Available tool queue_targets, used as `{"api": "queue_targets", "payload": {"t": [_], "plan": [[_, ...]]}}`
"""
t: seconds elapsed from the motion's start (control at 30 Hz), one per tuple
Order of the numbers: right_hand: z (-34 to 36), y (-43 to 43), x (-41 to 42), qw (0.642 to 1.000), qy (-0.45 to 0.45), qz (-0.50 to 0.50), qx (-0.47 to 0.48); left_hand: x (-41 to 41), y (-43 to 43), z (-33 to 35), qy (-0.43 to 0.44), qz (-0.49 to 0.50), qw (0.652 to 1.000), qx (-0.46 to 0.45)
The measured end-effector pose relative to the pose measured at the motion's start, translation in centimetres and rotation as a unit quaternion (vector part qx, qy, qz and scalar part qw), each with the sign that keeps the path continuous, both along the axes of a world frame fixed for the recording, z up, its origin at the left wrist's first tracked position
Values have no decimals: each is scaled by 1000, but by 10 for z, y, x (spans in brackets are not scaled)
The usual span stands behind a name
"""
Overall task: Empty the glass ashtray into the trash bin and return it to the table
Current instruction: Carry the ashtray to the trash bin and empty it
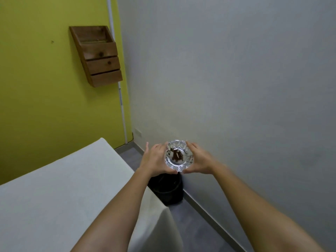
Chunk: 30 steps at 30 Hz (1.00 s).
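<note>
Trash bin (166,192) partly behind forearms, ashtray (179,155).

- A plain indoor room corner, perhaps a break room or office; which one cannot be told.
- Yellow-green wall (45,79) meets a grey wall (236,70).
- Wooden rack (98,57) hangs on the yellow-green wall.
- Table (54,188) under a white cloth.
- Black bin (168,190) on a grey floor (196,224).

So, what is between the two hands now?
In the head view, the glass ashtray, brown ash inside, sits between the left hand and right hand, above the black bin.
</note>
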State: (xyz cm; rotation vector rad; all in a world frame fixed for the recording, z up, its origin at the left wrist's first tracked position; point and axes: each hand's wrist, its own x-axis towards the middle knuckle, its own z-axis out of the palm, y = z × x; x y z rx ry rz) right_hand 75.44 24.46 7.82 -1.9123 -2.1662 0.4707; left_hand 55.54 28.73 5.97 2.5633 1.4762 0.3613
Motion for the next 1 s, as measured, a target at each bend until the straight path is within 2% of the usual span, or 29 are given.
{"api": "queue_targets", "payload": {"t": [0.17,0.27,0.43,0.57,0.7,0.87,1.0], "plan": [[-10,50,23,992,97,-26,-70,24,46,-18,-30,3,999,-13],[-17,68,37,975,183,-67,-106,35,70,-28,-9,3,1000,-30],[-44,95,48,895,404,-146,-118,51,89,-44,-19,23,997,-67],[-68,118,60,822,489,-249,-151,70,102,-59,-24,37,996,-82],[-85,140,78,784,523,-243,-228,95,108,-74,-41,77,992,-94],[-111,168,97,796,514,-181,-265,119,115,-104,-48,143,979,-138],[-142,192,105,794,507,-187,-280,136,116,-144,-52,208,956,-201]]}}
